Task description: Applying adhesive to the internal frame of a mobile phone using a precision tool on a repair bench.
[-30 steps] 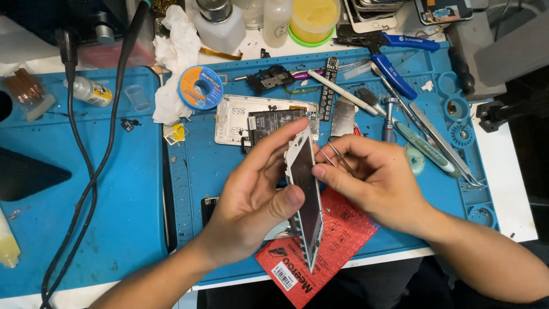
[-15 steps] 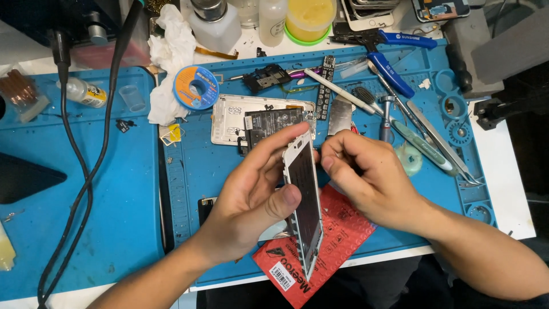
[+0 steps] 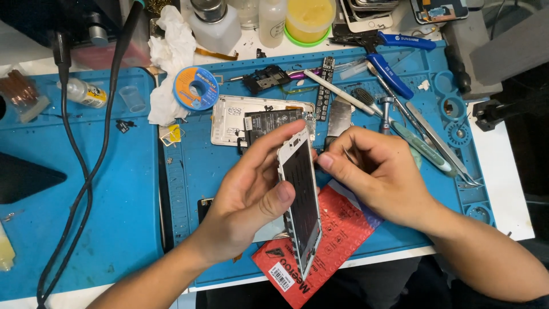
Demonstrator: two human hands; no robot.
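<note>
My left hand (image 3: 251, 194) grips the white phone screen assembly (image 3: 300, 200) on edge above the blue mat (image 3: 189, 171), thumb on the dark glass, fingers behind. My right hand (image 3: 377, 171) has closed in from half a second ago; its fingertip now presses the assembly's upper edge, pinched around something I cannot make out. The opened phone housing (image 3: 251, 120) lies on the bench behind, apart from both hands.

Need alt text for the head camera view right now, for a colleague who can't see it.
A person's left hand holds a white-framed phone screen panel on edge over a blue silicone work mat, while the right hand pinches at its upper edge. Behind lie an opened silver phone body, a red padded envelope and blue-handled pliers.
</note>
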